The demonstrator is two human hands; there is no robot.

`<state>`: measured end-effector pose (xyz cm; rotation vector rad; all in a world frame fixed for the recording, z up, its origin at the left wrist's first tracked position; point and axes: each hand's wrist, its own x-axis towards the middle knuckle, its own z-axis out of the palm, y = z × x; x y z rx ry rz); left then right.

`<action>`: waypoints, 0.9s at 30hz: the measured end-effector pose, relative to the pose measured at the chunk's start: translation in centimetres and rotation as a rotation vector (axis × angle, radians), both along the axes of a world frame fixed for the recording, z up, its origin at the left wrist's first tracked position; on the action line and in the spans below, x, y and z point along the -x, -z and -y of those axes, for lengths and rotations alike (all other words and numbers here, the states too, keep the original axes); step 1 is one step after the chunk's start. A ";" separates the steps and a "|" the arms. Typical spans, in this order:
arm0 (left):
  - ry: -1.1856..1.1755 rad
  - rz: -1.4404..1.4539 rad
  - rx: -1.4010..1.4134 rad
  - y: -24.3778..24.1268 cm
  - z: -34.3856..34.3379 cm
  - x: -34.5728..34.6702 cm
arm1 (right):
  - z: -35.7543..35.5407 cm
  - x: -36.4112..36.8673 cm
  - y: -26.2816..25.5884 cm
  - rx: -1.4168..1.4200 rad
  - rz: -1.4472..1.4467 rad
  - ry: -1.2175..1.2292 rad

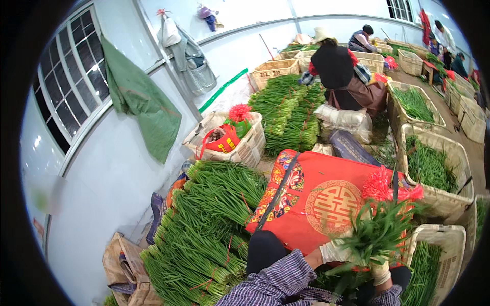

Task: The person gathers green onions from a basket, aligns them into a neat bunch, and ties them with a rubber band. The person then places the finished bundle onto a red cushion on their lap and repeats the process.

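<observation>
A loose bunch of green chives [377, 225] stands up before me, its leaves spread and partly blurred. Beneath it, my right hand [381, 271], in a pale glove, grips the lower part. My left hand [336, 250], gloved too, reaches into the bunch from the left; leaves hide its fingers. Just beyond my hands lies a red cushion-like pad [302, 237] with a gold round emblem and dark straps. A pink-red tuft of plastic ties [379, 185] rests on its right side. Tied chive bundles [214, 229] are piled to my left.
Plastic crates of greens stand along my right, the nearest crate [446, 279] beside my knee. A crate with a red bag [249, 151] sits ahead left. Another person [333, 69] is seated beyond more bundles [287, 114]. Lower left is a worn crate [115, 264].
</observation>
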<state>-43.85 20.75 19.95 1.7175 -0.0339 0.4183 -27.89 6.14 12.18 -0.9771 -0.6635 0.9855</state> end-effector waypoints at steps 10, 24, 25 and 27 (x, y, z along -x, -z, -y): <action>0.027 -0.250 0.075 -4.0 -1.6 0.7 | -3.8 4.0 -9.0 0.000 0.872 0.259; -0.618 0.070 1.095 -5.3 -4.6 7.1 | 2.6 4.1 -4.5 0.556 0.716 -0.432; -0.681 0.093 1.133 -5.3 -4.7 7.7 | 2.6 4.5 -4.5 0.579 0.708 -0.424; -0.872 0.141 1.081 -5.1 -5.3 9.2 | 2.5 5.2 -4.7 0.754 0.543 -0.487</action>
